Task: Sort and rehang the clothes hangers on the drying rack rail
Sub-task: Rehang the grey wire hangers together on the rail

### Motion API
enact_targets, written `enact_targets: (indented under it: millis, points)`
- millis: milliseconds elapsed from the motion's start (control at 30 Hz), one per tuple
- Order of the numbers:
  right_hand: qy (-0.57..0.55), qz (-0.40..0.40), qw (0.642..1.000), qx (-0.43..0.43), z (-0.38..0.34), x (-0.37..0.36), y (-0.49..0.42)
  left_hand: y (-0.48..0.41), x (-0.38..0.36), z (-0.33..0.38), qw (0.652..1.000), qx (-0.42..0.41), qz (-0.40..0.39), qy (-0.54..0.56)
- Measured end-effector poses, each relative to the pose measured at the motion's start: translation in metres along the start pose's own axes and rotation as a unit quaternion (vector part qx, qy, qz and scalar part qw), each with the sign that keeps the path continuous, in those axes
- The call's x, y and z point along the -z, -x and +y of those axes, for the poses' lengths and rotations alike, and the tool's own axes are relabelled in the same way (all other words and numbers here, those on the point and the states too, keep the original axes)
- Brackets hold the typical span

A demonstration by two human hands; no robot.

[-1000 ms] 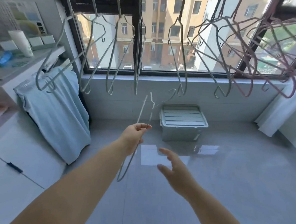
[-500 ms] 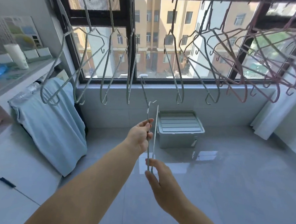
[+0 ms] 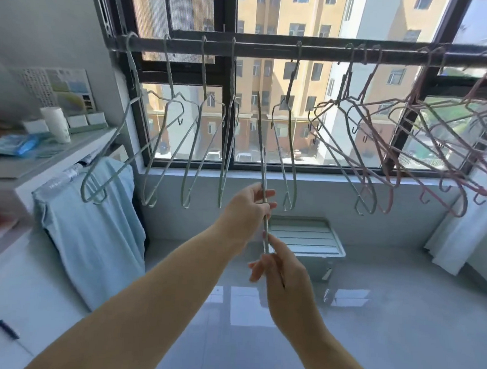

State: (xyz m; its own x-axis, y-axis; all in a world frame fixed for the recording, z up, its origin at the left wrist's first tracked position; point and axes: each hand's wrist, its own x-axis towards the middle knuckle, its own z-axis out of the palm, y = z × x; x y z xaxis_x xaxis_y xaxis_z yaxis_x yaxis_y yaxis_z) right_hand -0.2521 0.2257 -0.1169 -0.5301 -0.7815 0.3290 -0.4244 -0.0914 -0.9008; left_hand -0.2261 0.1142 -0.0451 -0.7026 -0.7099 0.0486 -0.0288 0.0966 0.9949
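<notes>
Right up close, I have the right hand (image 3: 281, 275) lowest in view, its fingers (image 3: 275, 244) pinching the bottom end of a thin green wire hanger (image 3: 262, 157). Just above it, the left hand (image 3: 246, 210) has its fingers (image 3: 269, 193) curled round the same hanger at about mid-length. I see the hanger edge-on and nearly upright; its top reaches up in front of the window glass and stops below the drying rack rail (image 3: 273, 48), so it is not hooked on.

Beyond the hands, a lidded storage box (image 3: 304, 239) sits on the glossy tiled floor (image 3: 371, 320) under the sill. To the left, a light blue garment (image 3: 91, 232) drapes over the edge of a counter (image 3: 53, 158) that carries a white cup (image 3: 56, 128).

Farther off, the rail runs across the window. Green hangers (image 3: 193, 152) hang along its left and middle stretch, the held hanger rising between two of them. Pink hangers (image 3: 452, 157) crowd the right end, overlapping one another.
</notes>
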Motion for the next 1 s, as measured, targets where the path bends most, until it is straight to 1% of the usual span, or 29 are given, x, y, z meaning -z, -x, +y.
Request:
enact_targets:
  millis: [100, 200, 267, 367, 467, 567, 667, 700, 767, 833, 867, 900, 967, 1000]
  points:
    - [-0.002, 0.015, 0.999, 0.034, -0.009, 0.005, -0.011, 0.007, 0.002, 0.015, 0.995, -0.062, 0.003, -0.077]
    - [0.012, 0.030, 0.997, 0.071, -0.024, 0.006, -0.026, 0.004, 0.008, 0.036, 0.987, -0.110, 0.012, -0.114]
    - [0.018, 0.046, 0.995, 0.088, -0.036, 0.007, -0.043, -0.004, 0.012, 0.054, 0.984, -0.126, 0.015, -0.128]
    - [0.013, 0.071, 0.993, 0.097, -0.054, 0.008, -0.072, -0.021, 0.019, 0.079, 0.984, -0.123, 0.017, -0.127]
    - [-0.031, 0.084, 0.993, 0.077, -0.064, 0.006, -0.092, -0.037, 0.023, 0.093, 0.986, -0.103, 0.016, -0.129]
    - [-0.062, 0.084, 0.993, 0.049, -0.063, 0.003, -0.099, -0.048, 0.023, 0.089, 0.987, -0.087, 0.021, -0.133]
    - [-0.078, 0.060, 0.995, 0.020, -0.057, 0.003, -0.094, -0.050, 0.020, 0.076, 0.988, -0.068, 0.027, -0.136]
    - [-0.071, 0.048, 0.996, 0.008, -0.055, 0.004, -0.091, -0.050, 0.018, 0.071, 0.988, -0.061, 0.030, -0.136]
    - [-0.021, 0.022, 1.000, -0.007, -0.053, 0.009, -0.087, -0.049, 0.014, 0.063, 0.988, -0.053, 0.041, -0.139]
    - [0.070, -0.009, 0.997, -0.014, -0.053, 0.018, -0.082, -0.048, 0.011, 0.057, 0.982, -0.057, 0.063, -0.167]
    - [0.109, -0.010, 0.994, -0.003, -0.054, 0.025, -0.078, -0.047, 0.010, 0.054, 0.975, -0.063, 0.081, -0.195]
    - [0.137, 0.013, 0.990, 0.026, -0.058, 0.034, -0.073, -0.047, 0.009, 0.053, 0.964, -0.081, 0.106, -0.228]
    - [0.166, 0.108, 0.974, 0.108, -0.069, 0.052, -0.065, -0.044, 0.004, 0.057, 0.935, -0.157, 0.160, -0.274]
    - [0.182, 0.142, 0.966, 0.115, -0.070, 0.061, -0.066, -0.043, 0.000, 0.063, 0.923, -0.199, 0.177, -0.278]
